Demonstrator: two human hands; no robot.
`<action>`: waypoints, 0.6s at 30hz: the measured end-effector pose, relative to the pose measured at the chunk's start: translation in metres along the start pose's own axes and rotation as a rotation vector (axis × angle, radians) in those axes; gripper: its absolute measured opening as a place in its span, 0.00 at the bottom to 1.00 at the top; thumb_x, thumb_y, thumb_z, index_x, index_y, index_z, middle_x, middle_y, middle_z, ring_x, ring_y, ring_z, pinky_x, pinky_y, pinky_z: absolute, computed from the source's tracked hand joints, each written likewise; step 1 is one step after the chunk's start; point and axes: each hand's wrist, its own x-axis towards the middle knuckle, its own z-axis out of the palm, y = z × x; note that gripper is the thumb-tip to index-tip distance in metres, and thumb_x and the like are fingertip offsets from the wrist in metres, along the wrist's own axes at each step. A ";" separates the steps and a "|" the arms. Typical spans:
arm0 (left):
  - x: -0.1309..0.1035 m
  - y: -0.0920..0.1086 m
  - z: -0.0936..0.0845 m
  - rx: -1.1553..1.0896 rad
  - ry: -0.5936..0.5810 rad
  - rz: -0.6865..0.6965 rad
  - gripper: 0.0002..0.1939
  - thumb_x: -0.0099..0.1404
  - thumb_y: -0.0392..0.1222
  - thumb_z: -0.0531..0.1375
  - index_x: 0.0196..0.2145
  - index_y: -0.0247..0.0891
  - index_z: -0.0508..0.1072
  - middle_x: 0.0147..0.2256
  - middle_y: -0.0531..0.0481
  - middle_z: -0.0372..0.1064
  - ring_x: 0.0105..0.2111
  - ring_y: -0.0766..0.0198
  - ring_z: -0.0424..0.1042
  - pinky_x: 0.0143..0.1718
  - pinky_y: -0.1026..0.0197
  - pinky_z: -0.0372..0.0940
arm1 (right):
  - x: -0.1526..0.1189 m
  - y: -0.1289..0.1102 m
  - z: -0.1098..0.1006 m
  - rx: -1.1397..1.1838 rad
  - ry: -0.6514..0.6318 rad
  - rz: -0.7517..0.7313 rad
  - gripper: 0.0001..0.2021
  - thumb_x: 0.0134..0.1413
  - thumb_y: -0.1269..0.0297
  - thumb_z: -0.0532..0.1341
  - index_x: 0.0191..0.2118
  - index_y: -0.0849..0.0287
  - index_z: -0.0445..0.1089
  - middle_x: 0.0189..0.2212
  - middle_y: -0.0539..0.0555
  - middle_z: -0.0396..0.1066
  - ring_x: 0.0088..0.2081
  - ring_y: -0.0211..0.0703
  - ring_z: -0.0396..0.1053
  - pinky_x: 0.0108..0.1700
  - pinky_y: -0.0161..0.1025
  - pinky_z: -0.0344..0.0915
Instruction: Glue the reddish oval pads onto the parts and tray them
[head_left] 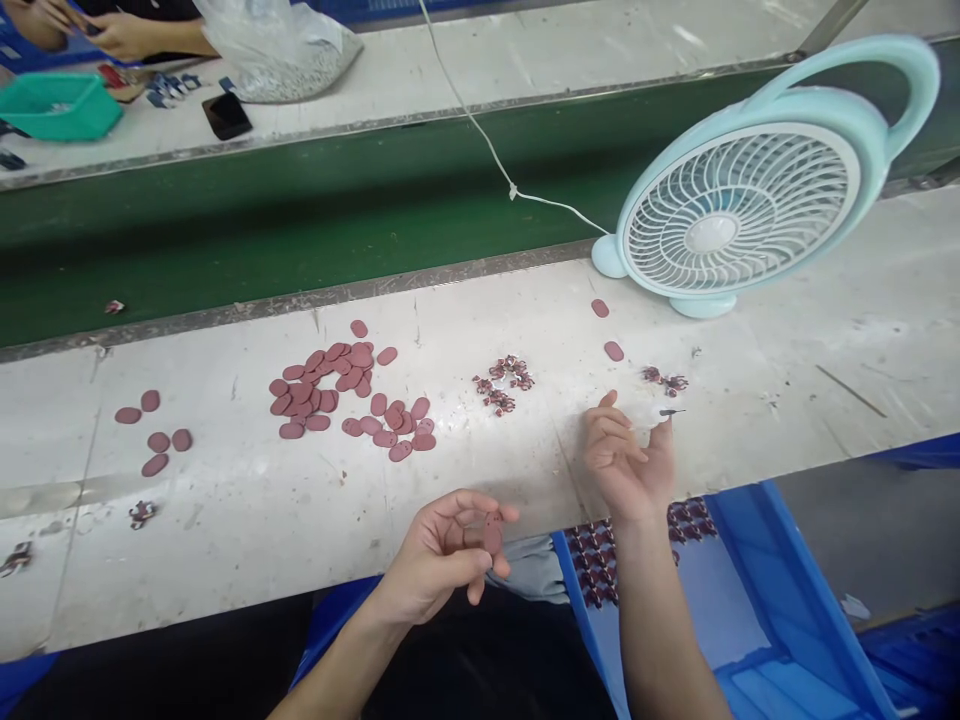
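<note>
Between the thumb and fingers of my left hand (442, 555) is a reddish-brown oval disc (493, 533), tilted up, with small holes near its top. My right hand (626, 460) is raised over the table's front edge with its fingers curled. It holds a small whitish, translucent thing with a thin dark tip (670, 412); the kind cannot be made out. Beyond that hand lie a few small dark-red and white figure-like parts (665, 381). A cluster of similar parts (504, 384) sits left of it. Oval discs lie in a large pile (322, 385) and a smaller pile (394, 425).
A light-blue fan (712, 232) stands at the back right, its white cord (480, 130) running across the green gap. Under my right forearm, a blue crate (787, 590) holds rows of parts. Across the gap are a phone (226, 116), a green bin (60, 107) and a co-worker's hands (124, 35).
</note>
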 end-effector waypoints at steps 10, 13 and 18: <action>-0.003 -0.006 0.000 -0.103 0.105 0.081 0.07 0.66 0.37 0.65 0.43 0.41 0.77 0.44 0.45 0.81 0.41 0.52 0.82 0.27 0.66 0.77 | -0.037 0.076 0.034 -0.990 0.207 -0.430 0.21 0.56 0.43 0.64 0.40 0.59 0.74 0.17 0.44 0.65 0.12 0.30 0.56 0.11 0.26 0.56; -0.002 -0.009 0.004 -0.125 0.138 0.083 0.15 0.64 0.37 0.67 0.49 0.43 0.78 0.46 0.45 0.81 0.42 0.54 0.82 0.26 0.67 0.76 | -0.059 0.113 0.030 -1.288 0.197 -0.454 0.18 0.54 0.44 0.66 0.41 0.53 0.73 0.22 0.48 0.73 0.14 0.37 0.66 0.12 0.31 0.61; -0.005 -0.009 0.014 -0.145 0.151 0.083 0.13 0.60 0.35 0.70 0.44 0.42 0.82 0.48 0.46 0.81 0.36 0.63 0.81 0.30 0.69 0.76 | -0.071 0.137 -0.004 -1.490 0.098 -0.690 0.17 0.50 0.48 0.68 0.45 0.45 0.72 0.26 0.47 0.75 0.18 0.45 0.71 0.17 0.44 0.70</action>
